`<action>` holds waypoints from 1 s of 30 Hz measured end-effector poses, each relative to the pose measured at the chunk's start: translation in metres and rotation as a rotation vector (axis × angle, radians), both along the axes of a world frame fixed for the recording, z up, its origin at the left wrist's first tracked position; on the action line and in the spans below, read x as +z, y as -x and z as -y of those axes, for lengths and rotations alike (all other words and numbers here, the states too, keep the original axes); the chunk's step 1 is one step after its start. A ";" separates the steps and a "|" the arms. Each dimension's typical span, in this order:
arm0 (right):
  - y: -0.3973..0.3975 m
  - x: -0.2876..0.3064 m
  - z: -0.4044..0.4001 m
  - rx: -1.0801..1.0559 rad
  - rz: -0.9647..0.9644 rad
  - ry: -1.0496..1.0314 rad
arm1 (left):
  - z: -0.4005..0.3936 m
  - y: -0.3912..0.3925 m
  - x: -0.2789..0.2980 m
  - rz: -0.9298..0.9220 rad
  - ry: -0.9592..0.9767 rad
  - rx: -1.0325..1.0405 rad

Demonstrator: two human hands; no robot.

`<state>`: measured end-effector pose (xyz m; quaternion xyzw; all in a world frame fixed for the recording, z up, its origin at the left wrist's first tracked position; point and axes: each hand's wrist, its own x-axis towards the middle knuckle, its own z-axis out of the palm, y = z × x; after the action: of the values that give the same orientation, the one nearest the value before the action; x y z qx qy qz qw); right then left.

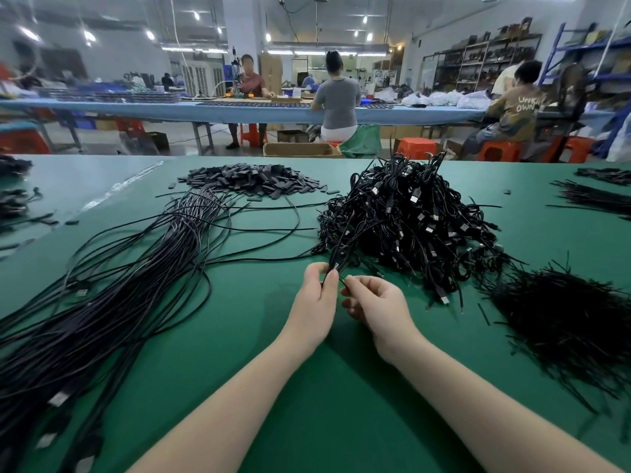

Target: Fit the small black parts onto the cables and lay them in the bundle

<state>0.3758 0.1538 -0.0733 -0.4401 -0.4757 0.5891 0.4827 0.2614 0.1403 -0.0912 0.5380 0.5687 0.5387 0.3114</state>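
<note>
Green worktop (259, 336): left hand (316, 302) and right hand (379, 303) each pinch one cable (336, 249) end; fitting under way, a black part judged next.

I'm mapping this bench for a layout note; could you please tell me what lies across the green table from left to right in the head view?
Long cable bundle → left hand → right hand → tangled cable heap → pile of thin black strips.
</note>
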 end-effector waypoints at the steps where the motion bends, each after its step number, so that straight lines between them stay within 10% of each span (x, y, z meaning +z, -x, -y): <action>1: -0.003 0.000 0.000 0.026 -0.021 0.021 | -0.001 0.000 0.000 0.009 -0.003 -0.007; 17: -0.024 0.003 -0.011 0.269 -0.096 0.142 | -0.001 0.004 0.002 0.130 0.012 -0.236; 24: -0.025 0.002 -0.012 -0.071 0.560 -0.578 | -0.001 -0.002 0.003 -0.017 0.111 -0.106; 30: -0.023 0.003 -0.003 -0.199 0.782 -1.121 | 0.000 0.008 0.012 0.203 0.214 -0.183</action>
<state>0.3991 0.1572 -0.0699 -0.3456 -0.8050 0.0052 0.4822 0.2533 0.1404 -0.0794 0.4942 0.5371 0.4961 0.4703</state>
